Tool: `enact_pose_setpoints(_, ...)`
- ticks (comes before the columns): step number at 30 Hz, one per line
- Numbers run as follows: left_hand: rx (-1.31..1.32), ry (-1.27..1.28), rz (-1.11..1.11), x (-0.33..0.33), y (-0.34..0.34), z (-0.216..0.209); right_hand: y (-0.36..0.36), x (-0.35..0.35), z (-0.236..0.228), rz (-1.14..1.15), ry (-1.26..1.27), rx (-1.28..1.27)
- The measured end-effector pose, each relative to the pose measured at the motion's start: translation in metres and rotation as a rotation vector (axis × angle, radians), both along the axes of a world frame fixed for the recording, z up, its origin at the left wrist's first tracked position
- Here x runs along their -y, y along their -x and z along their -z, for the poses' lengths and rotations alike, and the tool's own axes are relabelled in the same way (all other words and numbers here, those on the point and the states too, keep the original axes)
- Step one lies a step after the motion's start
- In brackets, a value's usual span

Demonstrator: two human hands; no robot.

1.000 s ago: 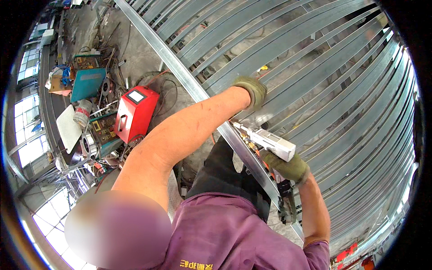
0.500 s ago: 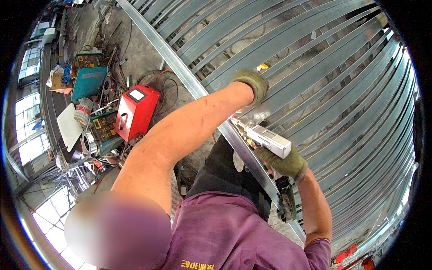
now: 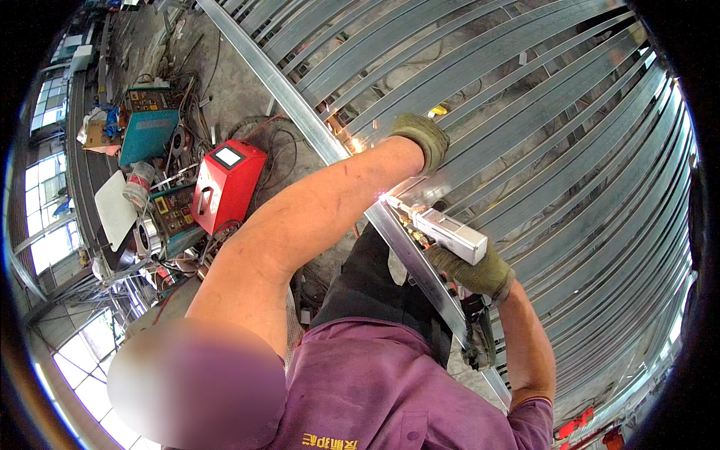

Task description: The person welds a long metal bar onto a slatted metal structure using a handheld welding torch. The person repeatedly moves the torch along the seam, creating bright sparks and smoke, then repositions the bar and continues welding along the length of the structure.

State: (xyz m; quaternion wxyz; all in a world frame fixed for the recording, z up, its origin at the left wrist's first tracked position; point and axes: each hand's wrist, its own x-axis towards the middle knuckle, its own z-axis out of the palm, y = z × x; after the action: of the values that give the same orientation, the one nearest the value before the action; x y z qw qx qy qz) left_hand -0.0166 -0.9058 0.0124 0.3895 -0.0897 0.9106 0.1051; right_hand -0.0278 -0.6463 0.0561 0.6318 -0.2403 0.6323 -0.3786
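Note:
A green work glove covers my right hand (image 3: 486,276), which is closed round a handheld welding gun (image 3: 451,235) with a white box-shaped body. The gun's nozzle tip meets a long metal rail (image 3: 409,244), where a small pinkish-white glow shows. My left hand (image 3: 424,139), gloved too, lies at the ends of the grey metal slats (image 3: 480,97), just beyond the glow; its fingers are hidden. Orange sparks (image 3: 355,142) fly along the rail, left of that hand. The rail runs diagonally beneath my left forearm, with the slats joining it side by side.
To the left, a red machine (image 3: 229,187) with a small screen stands on the concrete floor. Teal equipment boxes (image 3: 150,135), tangled cables and a white panel (image 3: 116,210) sit beyond it. A yellow object (image 3: 438,110) shows between slats. Black trousers (image 3: 360,281) are below the rail.
Bright orange sparks now spray along the rail left of my left hand, and the glow at the nozzle is pinker. My right hand and the gun have shifted very slightly.

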Motion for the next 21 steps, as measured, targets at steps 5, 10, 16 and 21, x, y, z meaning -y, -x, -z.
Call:
enact_pose_setpoints(5, 0.014, -0.022, 0.001, 0.002, 0.001, -0.002, 0.0, 0.001, -0.003, 0.017, -0.013, 0.023)
enact_pose_setpoints(10, 0.015, -0.011, 0.027, 0.0, 0.001, 0.001, 0.002, -0.004, 0.004, -0.041, 0.021, -0.026)
enact_pose_setpoints(16, 0.016, -0.012, 0.058, 0.004, 0.0, 0.005, 0.003, -0.003, -0.002, -0.018, -0.037, 0.045)
enact_pose_setpoints(21, 0.019, -0.01, 0.074, 0.004, 0.001, -0.011, 0.006, -0.004, -0.005, 0.004, -0.11, 0.102)
